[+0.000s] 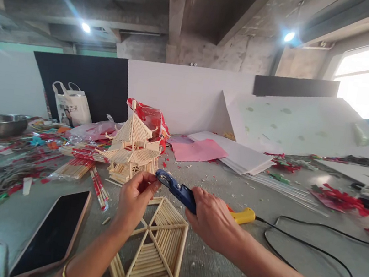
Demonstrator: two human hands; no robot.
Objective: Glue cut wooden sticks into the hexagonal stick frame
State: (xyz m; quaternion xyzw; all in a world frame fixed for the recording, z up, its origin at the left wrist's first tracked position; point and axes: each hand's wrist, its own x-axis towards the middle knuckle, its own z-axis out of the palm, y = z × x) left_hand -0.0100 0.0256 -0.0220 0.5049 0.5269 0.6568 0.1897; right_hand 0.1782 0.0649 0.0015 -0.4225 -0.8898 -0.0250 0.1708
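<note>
My right hand (212,217) is wrapped round a pair of blue cutters (176,190), whose jaws point left. At the jaw tip, the thumb and forefinger of my left hand (136,198) are pinched together; whatever they hold is too small or hidden to make out. Below both hands lies a hexagonal frame of wooden sticks (162,241), some of its triangular sections filled with sticks and others open. A stick-built pagoda model (132,149) stands just beyond my left hand. Partly behind my right hand is a yellow hot glue gun (245,215) with a black cable.
A phone (55,225) lies left of the frame. Bundled sticks in red-and-white wrapping (99,188) and plastic scraps cover the left side. Pink paper (198,151) and white boards (247,159) lie at the back. The glue gun's cable (314,243) loops across the right.
</note>
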